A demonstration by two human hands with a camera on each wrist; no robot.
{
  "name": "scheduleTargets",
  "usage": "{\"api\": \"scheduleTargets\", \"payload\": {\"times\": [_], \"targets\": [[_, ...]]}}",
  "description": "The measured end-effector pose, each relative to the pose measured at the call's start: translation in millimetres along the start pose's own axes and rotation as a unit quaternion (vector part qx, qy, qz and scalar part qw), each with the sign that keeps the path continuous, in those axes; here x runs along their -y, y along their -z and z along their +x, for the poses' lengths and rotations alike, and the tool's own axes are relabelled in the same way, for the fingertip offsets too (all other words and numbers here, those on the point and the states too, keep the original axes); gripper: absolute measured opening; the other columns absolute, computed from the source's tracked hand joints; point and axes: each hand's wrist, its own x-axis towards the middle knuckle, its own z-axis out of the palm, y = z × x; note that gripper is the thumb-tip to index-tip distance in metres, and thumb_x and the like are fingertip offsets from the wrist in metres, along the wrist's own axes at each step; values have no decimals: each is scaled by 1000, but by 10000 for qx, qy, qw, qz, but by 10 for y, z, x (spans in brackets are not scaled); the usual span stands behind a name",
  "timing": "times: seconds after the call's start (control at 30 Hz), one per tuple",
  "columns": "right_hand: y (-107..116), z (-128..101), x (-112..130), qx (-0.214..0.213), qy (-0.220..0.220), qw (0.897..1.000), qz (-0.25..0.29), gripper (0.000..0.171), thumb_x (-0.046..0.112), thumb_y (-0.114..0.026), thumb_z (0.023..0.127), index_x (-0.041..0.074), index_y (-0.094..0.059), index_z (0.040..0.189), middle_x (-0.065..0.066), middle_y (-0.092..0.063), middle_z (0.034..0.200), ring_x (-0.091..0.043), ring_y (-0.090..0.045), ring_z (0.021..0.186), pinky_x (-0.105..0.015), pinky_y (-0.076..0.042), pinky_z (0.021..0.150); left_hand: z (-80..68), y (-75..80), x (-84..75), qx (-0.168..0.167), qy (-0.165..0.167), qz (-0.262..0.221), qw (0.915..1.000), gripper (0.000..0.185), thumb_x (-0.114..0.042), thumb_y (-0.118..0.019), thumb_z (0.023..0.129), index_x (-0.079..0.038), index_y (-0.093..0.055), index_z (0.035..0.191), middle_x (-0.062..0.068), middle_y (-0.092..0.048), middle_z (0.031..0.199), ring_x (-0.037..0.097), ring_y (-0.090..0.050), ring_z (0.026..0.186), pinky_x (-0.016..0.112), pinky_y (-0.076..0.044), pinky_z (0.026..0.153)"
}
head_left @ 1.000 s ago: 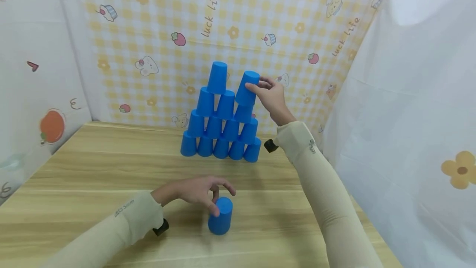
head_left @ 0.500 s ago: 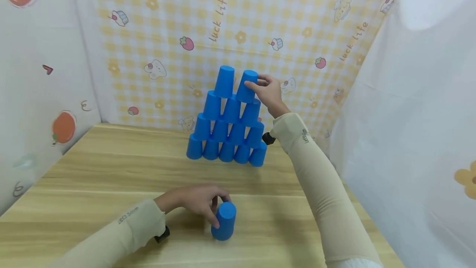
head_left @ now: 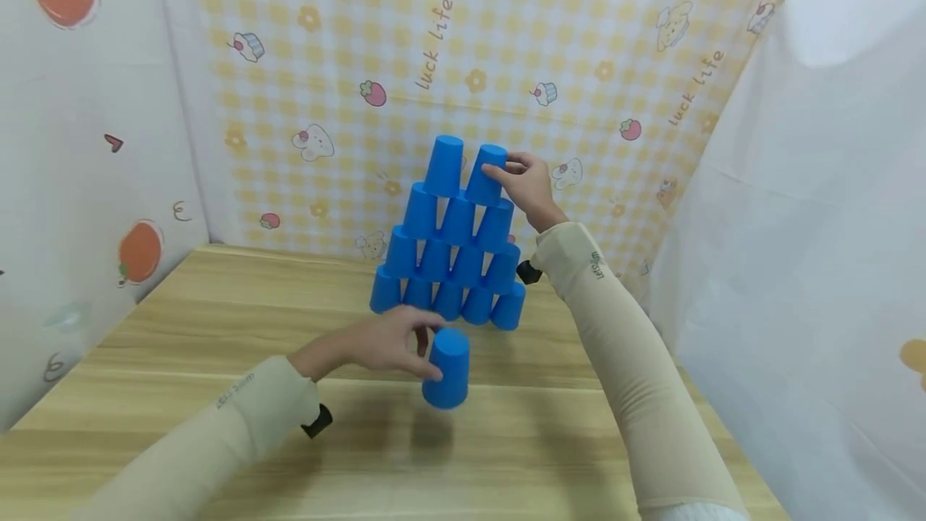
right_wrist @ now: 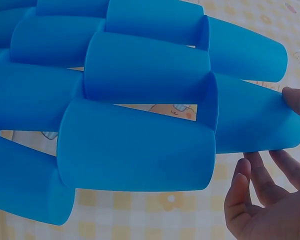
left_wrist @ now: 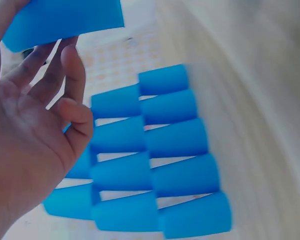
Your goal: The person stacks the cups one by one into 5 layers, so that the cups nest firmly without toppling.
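Note:
Blue cups, all upside down, form a stepped pyramid (head_left: 436, 260) toward the back of the table. My right hand (head_left: 530, 187) pinches the right-hand blue cup (head_left: 486, 177) of the top row, thumb on one side and fingers on the other. In the right wrist view that cup (right_wrist: 255, 112) sits with its rim on the cups below. Another top-row cup (head_left: 444, 167) stands just left of it. In front of the pyramid, my left hand (head_left: 391, 342) holds a single upside-down blue cup (head_left: 447, 372) above the table, its shadow beneath. The left hand hides part of the bottom row.
The wooden table (head_left: 239, 328) reaches back to a yellow checked cloth (head_left: 318, 87) close behind the pyramid. White cloth walls (head_left: 788, 207) rise at both sides. A black wrist camera (head_left: 530, 272) on the right arm is near the pyramid's right side.
My left hand has closed on the single cup and lifted it off the table toward the pyramid. My right hand has lowered its cup onto the row below and stays on it.

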Motion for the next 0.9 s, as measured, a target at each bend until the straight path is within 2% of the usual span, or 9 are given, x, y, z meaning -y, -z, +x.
{"api": "scheduleTargets", "payload": {"times": [0.13, 0.23, 0.37, 0.5, 0.6, 0.77, 0.9], "targets": [[17, 3, -26, 59, -36, 10000, -62, 69, 51, -75, 83, 15, -55, 139, -7, -62, 134, -25, -60, 120, -46, -47, 102, 66, 201, -102, -740, -163, 120, 9971, 45, -33, -77, 87, -11, -63, 124, -3, -65, 100, 19, -60, 86, 38, -53, 76], [34, -19, -53, 106, -38, 9999, -85, 71, 52, -75, 83, 16, -53, 141, -6, -61, 135, -26, -59, 121, -46, -48, 102, 142, 363, -202, -1312, -12, 161, 9912, 49, -32, -78, 87, -8, -61, 127, 3, -65, 102, 22, -59, 86, 39, -53, 76], [72, -88, -98, 92, -52, 9997, -203, 75, 53, -74, 83, 17, -49, 144, -8, -54, 143, -28, -53, 127, -49, -46, 102, 273, 595, -343, -1909, 377, 232, 9806, 58, -34, -78, 86, -5, -56, 132, 10, -64, 118, 25, -62, 94, 43, -55, 82], [108, -204, -147, 34, -194, 9991, -376, 79, 53, -74, 84, 19, -43, 149, -8, -42, 152, -30, -43, 137, -53, -41, 106, 383, 814, -455, -2300, 594, 241, 9711, 61, -37, -75, 88, -2, -54, 134, 15, -62, 126, 29, -64, 104, 49, -54, 90], [132, -317, -184, -73, -240, 9988, -424, 82, 50, -74, 85, 21, -37, 152, -8, -35, 157, -32, -37, 140, -54, -38, 108, 465, 954, -543, -2576, 616, 164, 9641, 63, -39, -73, 90, -3, -52, 137, 15, -61, 129, 31, -63, 109, 52, -51, 94], [145, -546, -213, -282, -145, 9982, -506, 84, 44, -73, 87, 20, -30, 155, -10, -27, 159, -36, -40, 136, -54, -42, 105, 651, 1175, -712, -3054, 746, 189, 9491, 73, -49, -70, 89, -8, -47, 144, 12, -56, 139, 29, -57, 122, 51, -47, 100], [126, -720, -171, -322, -199, 9979, -530, 85, 42, -74, 87, 25, -28, 156, -10, -23, 158, -35, -42, 133, -51, -47, 100, 823, 1358, -875, -3425, 800, 291, 9357, 75, -55, -68, 87, -14, -46, 146, 6, -55, 142, 25, -56, 125, 47, -48, 101]]}}
